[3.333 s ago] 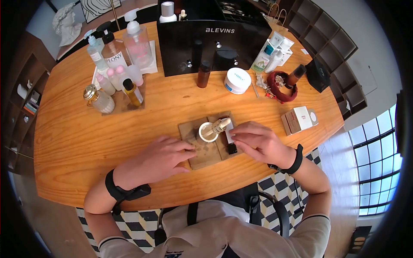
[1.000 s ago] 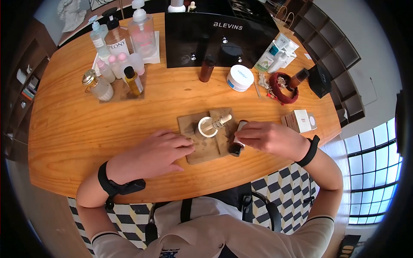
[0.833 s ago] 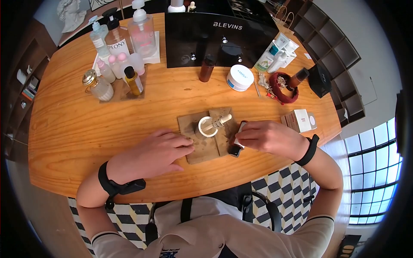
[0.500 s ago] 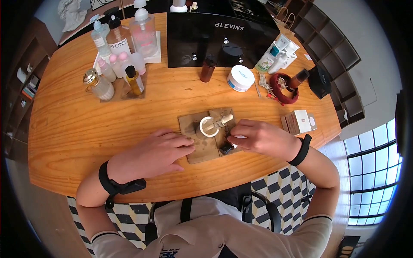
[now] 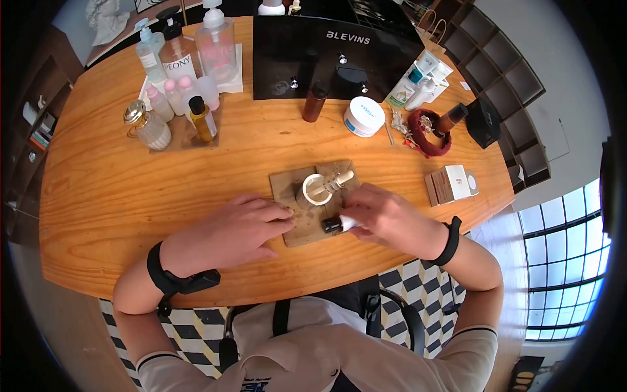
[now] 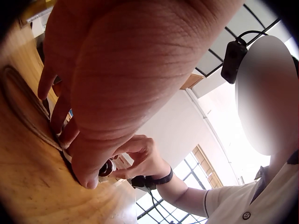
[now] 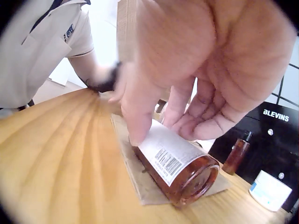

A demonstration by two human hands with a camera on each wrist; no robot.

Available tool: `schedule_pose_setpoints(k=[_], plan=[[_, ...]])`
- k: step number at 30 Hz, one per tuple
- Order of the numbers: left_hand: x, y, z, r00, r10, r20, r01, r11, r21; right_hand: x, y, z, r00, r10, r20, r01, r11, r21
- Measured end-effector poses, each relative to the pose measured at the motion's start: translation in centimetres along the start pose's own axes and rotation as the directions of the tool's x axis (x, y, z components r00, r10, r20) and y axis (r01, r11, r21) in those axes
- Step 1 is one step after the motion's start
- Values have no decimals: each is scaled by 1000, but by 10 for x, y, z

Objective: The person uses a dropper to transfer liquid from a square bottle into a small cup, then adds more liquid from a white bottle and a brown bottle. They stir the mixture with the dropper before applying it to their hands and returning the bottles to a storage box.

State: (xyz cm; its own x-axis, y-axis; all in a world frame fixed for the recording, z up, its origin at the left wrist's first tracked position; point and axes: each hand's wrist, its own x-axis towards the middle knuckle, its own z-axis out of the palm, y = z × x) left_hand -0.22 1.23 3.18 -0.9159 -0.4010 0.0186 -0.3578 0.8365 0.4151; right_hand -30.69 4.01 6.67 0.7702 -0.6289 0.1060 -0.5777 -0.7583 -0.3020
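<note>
My right hand (image 5: 392, 219) pinches a reddish-brown bottle (image 7: 168, 156) between thumb and fingers. The bottle lies on its side over the brown mat (image 5: 297, 225), its black cap (image 5: 332, 225) toward my left hand; a white label with a barcode wraps it. My left hand (image 5: 225, 232) rests palm down, fingers extended, fingertips at the mat's left edge. Between the hands stands a small white cup (image 5: 306, 200), with a pale wooden-handled tool (image 5: 341, 178) leaning in it. In the left wrist view my left palm hides most of the mat.
Behind are a white lidded jar (image 5: 364, 116), another brown bottle (image 5: 314, 104) and a black BLEVINS case (image 5: 300, 59). Pump bottles (image 5: 217, 55) and a glass jug (image 5: 153, 132) stand left. A small box (image 5: 450, 185) and a dark red ring-shaped holder (image 5: 418, 138) are at right.
My right hand first moved the bottle right, off the mat's edge, then brought it back left, turning its cap toward my left hand. The left hand stays at the mat.
</note>
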Motion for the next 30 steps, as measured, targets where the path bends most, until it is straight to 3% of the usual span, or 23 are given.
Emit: schedule_pose_setpoints(k=[2,4,8,10,13,20,25,30], plan=[[-1,-1,1,1000,3,-7,-4,1000,-6,-6,6,-2,999,36,13,-36,999,-23],[0,-1,0,1000,11,-11,-11,1000,-7,-9,9,-1,996,24,-91,-31,996,-83],[0,1,-1,1000,5,-6,-5,1000,-3,-8,5,4,993,73,-88,-79,994,-74],[0,1,-1,1000,6,-5,-6,1000,3,-2,-2,10,994,55,-93,-53,998,18],[0,0,-1,1000,7,8,-7,1000,5,8,-16,20,995,-29,-100,30,1000,5],[-1,-5,-4,998,56,33,-57,998,26,16,-17,22,994,-44,-99,48,998,43],[-3,-7,-5,997,53,65,-54,998,12,-2,-2,12,988,83,-129,-85,996,-10],[-2,-8,-6,995,49,83,-49,999,-7,-10,5,14,980,96,-176,-97,995,4]])
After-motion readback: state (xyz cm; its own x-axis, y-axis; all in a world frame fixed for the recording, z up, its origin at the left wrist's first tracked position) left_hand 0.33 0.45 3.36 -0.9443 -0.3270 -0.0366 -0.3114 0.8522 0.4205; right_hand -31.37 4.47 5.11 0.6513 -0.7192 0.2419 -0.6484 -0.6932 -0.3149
